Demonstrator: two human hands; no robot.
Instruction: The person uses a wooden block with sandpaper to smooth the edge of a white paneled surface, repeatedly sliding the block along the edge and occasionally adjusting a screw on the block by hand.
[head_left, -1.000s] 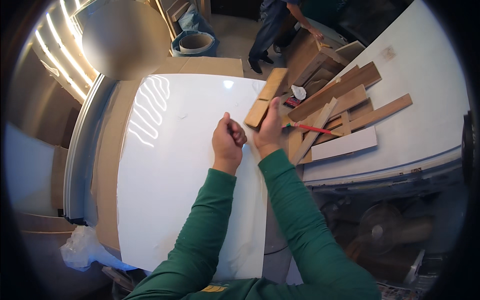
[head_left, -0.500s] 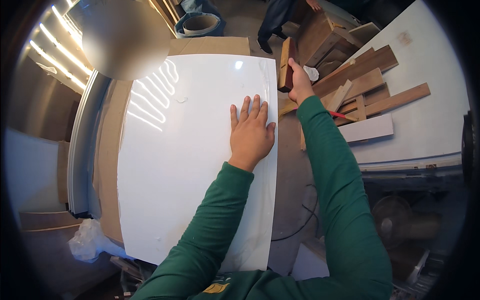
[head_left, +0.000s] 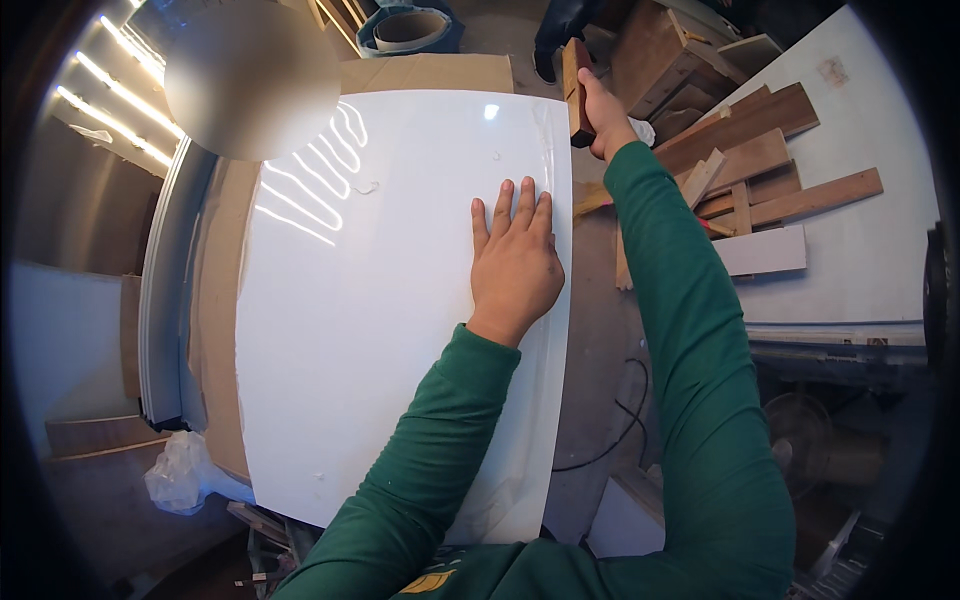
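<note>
A large glossy white panel (head_left: 350, 300) lies flat in front of me, with clear film wrinkled along its right side. My left hand (head_left: 518, 270) rests palm down on it near the right edge, fingers spread. At the far right corner, my right hand (head_left: 606, 115) grips a long wooden block (head_left: 577, 88). Its left face is light brown and its end darker, reddish. It stands upright beside the panel's edge; whether it touches that edge I cannot tell.
Brown cardboard (head_left: 425, 72) shows under the panel. On the right, several wooden offcuts (head_left: 740, 160) lie on a white sheet (head_left: 870, 120). A black cable (head_left: 620, 440) runs over the floor. A plastic bag (head_left: 180, 475) lies at the left. Another person's leg (head_left: 562, 25) shows at the far side.
My right hand has slid a little farther away with the wooden block, along the panel's right edge. The left hand keeps its place on the panel; the whole view has shifted slightly.
</note>
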